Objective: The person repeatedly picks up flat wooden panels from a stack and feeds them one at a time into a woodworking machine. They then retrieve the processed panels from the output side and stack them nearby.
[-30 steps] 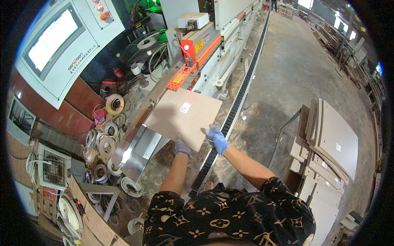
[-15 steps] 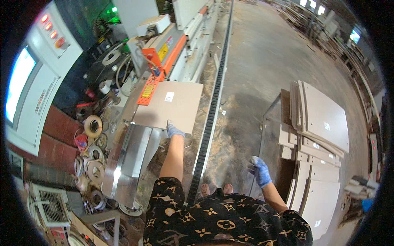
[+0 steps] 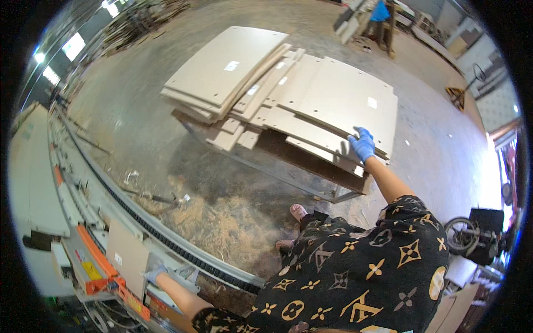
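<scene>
At the lower left my left hand (image 3: 154,272), in a blue-grey glove, touches the near edge of a beige board (image 3: 126,255). The board lies on an edge-banding machine, beside its orange perforated guard (image 3: 133,304). Small and a little blurred, the left fingers look stretched out against the board. My right hand (image 3: 362,145), in a blue glove, reaches to the stack of beige panels (image 3: 338,89). Its fingers are spread over the near edge of the right-hand panels, and none of them is lifted.
The panels rest on a low metal-framed stand (image 3: 266,169). A black chain track (image 3: 161,228) curves along the machine. Sawdust lies on the concrete floor (image 3: 222,222). A wheeled vehicle (image 3: 463,233) stands at the right, and a higher panel pile (image 3: 225,66) at the stack's left.
My view has swung right toward the panel stack. My right hand has moved from beside the stand onto the panels. My left hand stays at the board on the machine.
</scene>
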The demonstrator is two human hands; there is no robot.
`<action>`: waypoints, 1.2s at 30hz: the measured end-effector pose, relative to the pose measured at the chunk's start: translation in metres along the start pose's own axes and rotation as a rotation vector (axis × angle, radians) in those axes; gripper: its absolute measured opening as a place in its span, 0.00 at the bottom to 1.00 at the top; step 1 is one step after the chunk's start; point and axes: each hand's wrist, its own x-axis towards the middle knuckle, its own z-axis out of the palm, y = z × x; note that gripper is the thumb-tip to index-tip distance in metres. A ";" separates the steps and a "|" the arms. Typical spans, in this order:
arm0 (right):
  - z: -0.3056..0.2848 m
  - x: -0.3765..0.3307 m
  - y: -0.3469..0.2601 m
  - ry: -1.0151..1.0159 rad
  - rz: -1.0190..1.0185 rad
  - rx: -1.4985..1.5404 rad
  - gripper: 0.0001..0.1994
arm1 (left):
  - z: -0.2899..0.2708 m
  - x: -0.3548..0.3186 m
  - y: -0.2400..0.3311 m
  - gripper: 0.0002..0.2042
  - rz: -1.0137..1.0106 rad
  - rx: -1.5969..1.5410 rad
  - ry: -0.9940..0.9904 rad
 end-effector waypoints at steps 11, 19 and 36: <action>-0.019 0.095 0.113 0.122 0.418 -0.040 0.34 | -0.024 -0.196 -0.216 0.24 0.235 0.782 -0.866; -0.001 0.083 0.120 0.292 0.233 -0.001 0.29 | 0.093 -0.387 -0.483 0.31 0.818 1.363 -1.765; -0.040 0.011 0.208 -0.040 0.483 0.978 0.26 | -0.037 -0.362 -0.444 0.25 -0.314 1.807 -1.473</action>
